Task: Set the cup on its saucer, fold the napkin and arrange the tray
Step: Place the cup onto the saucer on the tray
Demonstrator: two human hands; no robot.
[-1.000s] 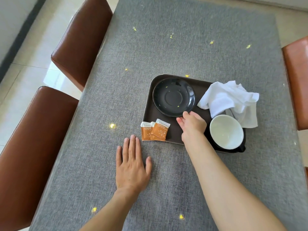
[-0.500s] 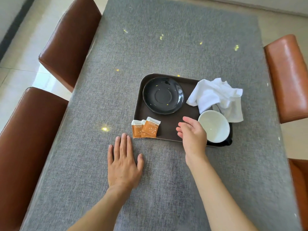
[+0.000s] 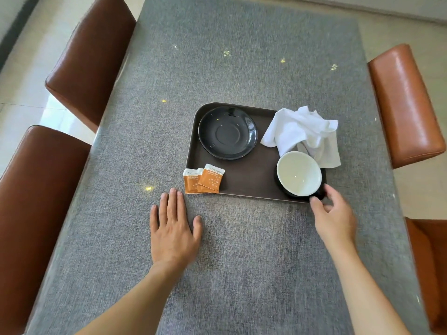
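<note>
A dark brown tray (image 3: 251, 182) lies on the grey table. An empty black saucer (image 3: 227, 132) sits in the tray's far left corner. A cup (image 3: 298, 174), black outside and white inside, stands upright in the near right corner. A crumpled white napkin (image 3: 300, 131) lies across the tray's far right edge, partly behind the cup. My right hand (image 3: 332, 213) is at the tray's near right corner, its fingers apart around the cup's handle, holding nothing. My left hand (image 3: 173, 226) rests flat on the table, near the tray's near left corner.
Two orange sachets (image 3: 203, 181) overlap at the tray's near left corner, partly on the rim. Brown leather chairs (image 3: 89, 59) stand along the left side of the table, orange ones (image 3: 406, 105) along the right. The grey table cloth (image 3: 242, 262) stretches out in front of the tray.
My right hand moved from the saucer's near edge rightward past the cup to the tray's near right corner. The left hand stayed flat. The camera view shifted.
</note>
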